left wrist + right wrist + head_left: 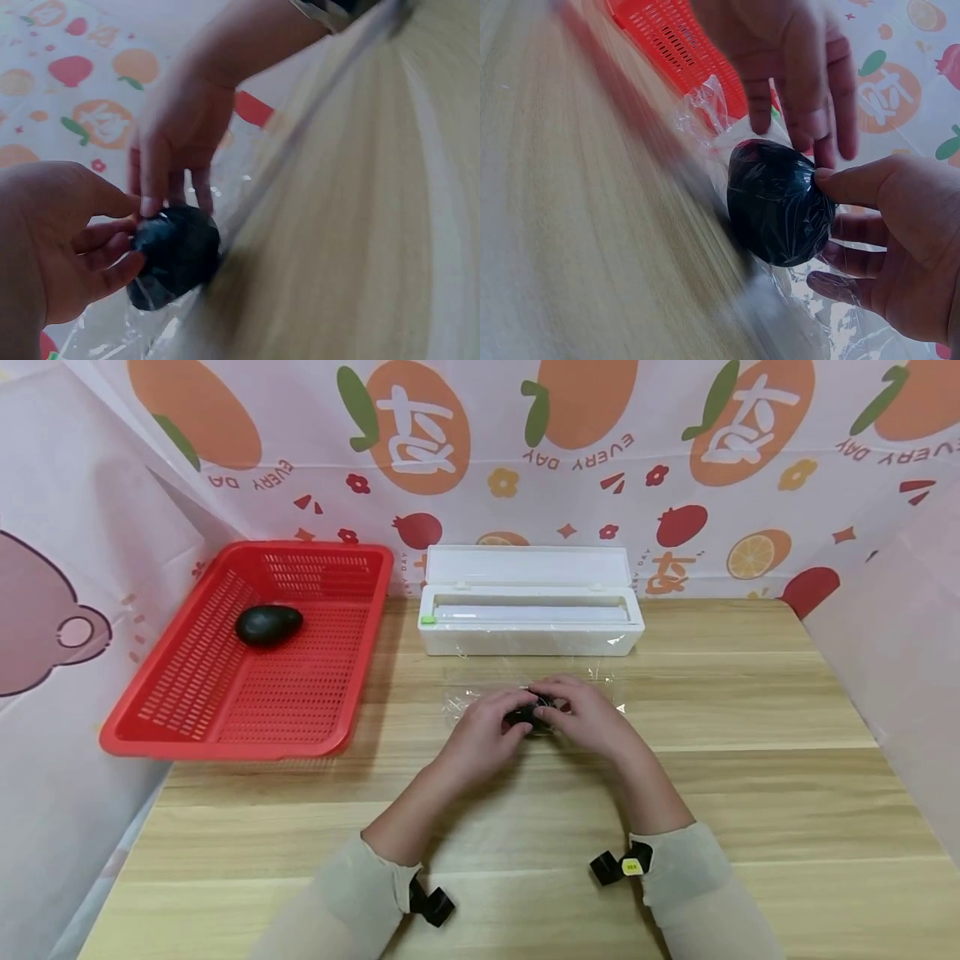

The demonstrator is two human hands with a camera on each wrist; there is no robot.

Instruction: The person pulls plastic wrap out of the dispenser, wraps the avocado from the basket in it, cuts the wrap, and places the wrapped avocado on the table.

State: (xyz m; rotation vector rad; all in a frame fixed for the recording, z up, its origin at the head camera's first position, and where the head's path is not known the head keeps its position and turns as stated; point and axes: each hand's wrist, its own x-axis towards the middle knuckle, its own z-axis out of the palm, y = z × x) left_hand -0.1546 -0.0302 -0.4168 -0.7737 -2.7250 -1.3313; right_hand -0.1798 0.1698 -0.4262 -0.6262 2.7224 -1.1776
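A dark avocado [776,202] is wrapped in clear cling film, which is gathered and creased on one side. My right hand [585,718] pinches it by that gathered film, thumb on the near side and the other fingers beneath. Around its opposite side curl the fingers of my left hand [486,731], with fingertips at the wrapped surface in the left wrist view. Loose cling film [461,700] spreads on the table behind and beside the hands. A white cling film box [528,643], lid up and roll inside, stands just beyond.
On the left, a red plastic basket [225,750] holds another dark avocado [268,625]. The wooden table [750,793] reaches back to a fruit-printed cloth [502,443]. A green slider [428,620] sits at the box's left end.
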